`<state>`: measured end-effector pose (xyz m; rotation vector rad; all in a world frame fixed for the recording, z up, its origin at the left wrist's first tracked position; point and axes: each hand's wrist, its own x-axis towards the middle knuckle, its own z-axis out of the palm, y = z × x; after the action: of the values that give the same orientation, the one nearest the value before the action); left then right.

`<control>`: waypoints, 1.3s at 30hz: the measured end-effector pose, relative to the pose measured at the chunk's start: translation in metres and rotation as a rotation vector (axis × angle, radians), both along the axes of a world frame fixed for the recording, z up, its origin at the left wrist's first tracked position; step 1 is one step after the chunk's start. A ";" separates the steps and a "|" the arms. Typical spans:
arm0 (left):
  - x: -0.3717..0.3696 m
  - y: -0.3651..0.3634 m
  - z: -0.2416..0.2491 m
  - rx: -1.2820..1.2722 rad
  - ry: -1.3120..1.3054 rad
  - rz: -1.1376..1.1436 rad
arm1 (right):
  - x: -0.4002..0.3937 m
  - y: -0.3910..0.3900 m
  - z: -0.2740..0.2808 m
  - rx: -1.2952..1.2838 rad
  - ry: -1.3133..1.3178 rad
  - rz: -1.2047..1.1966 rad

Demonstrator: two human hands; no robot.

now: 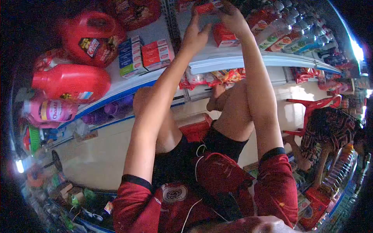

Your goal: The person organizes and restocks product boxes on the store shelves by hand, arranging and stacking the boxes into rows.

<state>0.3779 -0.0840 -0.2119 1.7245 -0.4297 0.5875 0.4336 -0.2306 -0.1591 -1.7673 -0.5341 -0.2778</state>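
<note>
At the top of the view, a small red box (205, 7) lies between my two hands over the shelf. My right hand (234, 21) has its fingers closed at the box's right end, partly cut off by the top edge. My left hand (195, 38) has its thumb spread out, with its fingertips at the box's left end. Below my right hand a red box stack (226, 35) stands on the white shelf (217, 55). Left of my left hand are red-and-white boxes (157, 54) and blue boxes (130, 55).
Large red jugs (82, 82) and a pink bottle (52, 110) stand at the left. Rows of bottles (278, 33) fill the upper right. Snack packets (229, 75) lie on the lower shelf. Another person (328, 128) is at the right, by a red chair (309, 110).
</note>
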 end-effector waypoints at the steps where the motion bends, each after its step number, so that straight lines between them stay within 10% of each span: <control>1: -0.002 -0.011 0.005 -0.012 0.007 -0.007 | 0.014 -0.018 -0.017 0.048 -0.117 0.032; 7: 0.017 -0.057 0.004 -0.086 0.078 -0.033 | 0.025 -0.079 -0.042 -0.257 -0.058 -0.102; 13: 0.024 -0.068 -0.019 -0.065 0.187 -0.098 | 0.006 -0.079 -0.042 -0.340 0.637 -0.256; 16: 0.031 -0.068 -0.033 -0.169 0.263 -0.195 | 0.037 -0.091 -0.084 -0.270 0.253 -0.093; 18: 0.043 -0.065 -0.048 -0.075 0.233 -0.180 | 0.052 -0.093 -0.094 -1.416 -0.573 -0.017; 21: 0.041 -0.059 -0.047 -0.071 0.313 -0.284 | 0.028 -0.081 -0.084 -0.646 0.169 -0.194; 25: 0.029 -0.057 -0.032 -0.139 0.392 -0.346 | 0.024 -0.081 -0.064 -0.852 0.172 -0.155; 30: -0.002 -0.052 0.008 -0.037 0.444 -0.243 | 0.072 -0.115 -0.113 -0.733 -0.174 0.038; 31: 0.005 -0.054 -0.004 -0.037 0.448 -0.229 | 0.112 -0.157 -0.161 -1.474 -0.673 -0.049; 34: 0.023 -0.049 -0.030 -0.072 0.311 -0.246 | 0.099 -0.129 -0.118 -1.299 -0.228 0.041; 39: 0.053 -0.021 -0.038 0.102 0.574 -0.273 | 0.065 -0.077 -0.070 -1.538 -1.042 -0.087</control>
<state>0.4311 -0.1053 -0.2495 1.7991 -0.2772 -0.1350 0.4985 -0.3077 -0.2290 -3.0453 -1.7238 -1.0723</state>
